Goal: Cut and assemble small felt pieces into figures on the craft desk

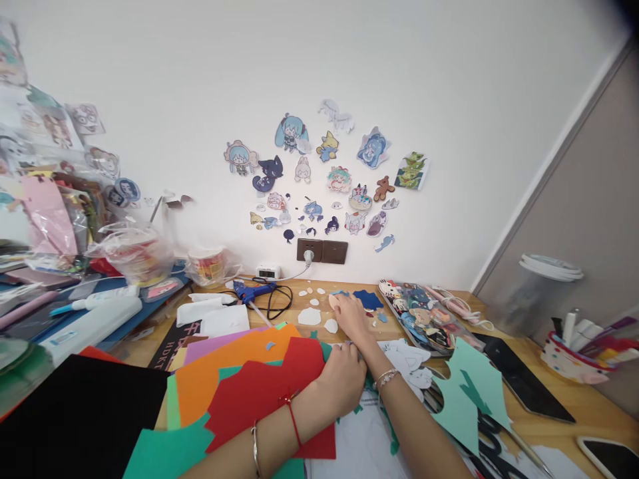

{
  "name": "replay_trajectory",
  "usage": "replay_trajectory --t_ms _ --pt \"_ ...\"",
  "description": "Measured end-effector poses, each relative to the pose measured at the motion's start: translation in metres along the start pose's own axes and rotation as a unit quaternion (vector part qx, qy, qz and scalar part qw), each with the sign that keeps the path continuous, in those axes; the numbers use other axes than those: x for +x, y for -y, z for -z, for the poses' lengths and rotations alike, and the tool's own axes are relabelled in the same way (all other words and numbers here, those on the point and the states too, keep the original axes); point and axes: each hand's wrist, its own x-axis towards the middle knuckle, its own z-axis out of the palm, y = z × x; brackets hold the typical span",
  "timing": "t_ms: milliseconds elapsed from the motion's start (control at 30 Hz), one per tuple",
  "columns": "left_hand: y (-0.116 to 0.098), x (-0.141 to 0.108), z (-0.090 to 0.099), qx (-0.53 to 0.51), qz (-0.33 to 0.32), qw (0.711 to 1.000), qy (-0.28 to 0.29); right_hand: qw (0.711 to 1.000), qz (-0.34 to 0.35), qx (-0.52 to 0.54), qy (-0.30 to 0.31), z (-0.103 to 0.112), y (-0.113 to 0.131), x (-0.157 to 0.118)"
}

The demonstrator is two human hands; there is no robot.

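My left hand point(342, 376) is curled near the middle of the desk, beside the right edge of the red sheet point(269, 392); its fingers are bent and what they hold, if anything, is hidden. Reaching past it, my right hand point(349, 313) touches the small paper pieces at the back of the desk, near the light blue scraps and the dark blue piece point(368, 300). Several white cut-out pieces point(309, 317) lie to its left. Beneath my wrists is white paper point(357, 439) with green scraps around it.
A blue glue gun point(253, 291) with a black cable lies back left. Orange point(234, 369), green and black sheets point(84, 419) cover the left front. Black scissors point(492, 446), a tin of stickers point(422, 316) and a pen basket point(574, 356) stand or lie right.
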Motion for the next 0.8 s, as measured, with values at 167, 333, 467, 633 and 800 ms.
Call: replay_trajectory --t_ms 167,333,467,633,800 --pt "0.0001 0.0001 -0.0003 -0.004 0.002 1.0 -0.002 1.0 -0.001 -0.001 0.004 -0.0001 -0.0014 0.0001" --pt "-0.0002 0.0003 -0.0016 -0.002 -0.001 1.0 -0.006 1.0 0.0 -0.003 0.003 -0.0015 -0.0018 0.0002" --pt "-0.0006 0.0003 -0.0025 0.003 0.002 1.0 -0.01 1.0 -0.006 -0.003 0.009 -0.0026 -0.0022 0.0002" --pt "-0.0009 0.0015 -0.004 0.002 0.004 1.0 -0.011 1.0 -0.01 0.005 0.008 -0.0039 -0.0029 -0.0013" --pt "-0.0014 0.0011 -0.0038 0.005 0.002 1.0 -0.01 1.0 -0.008 0.02 -0.01 -0.0058 -0.0014 -0.004"
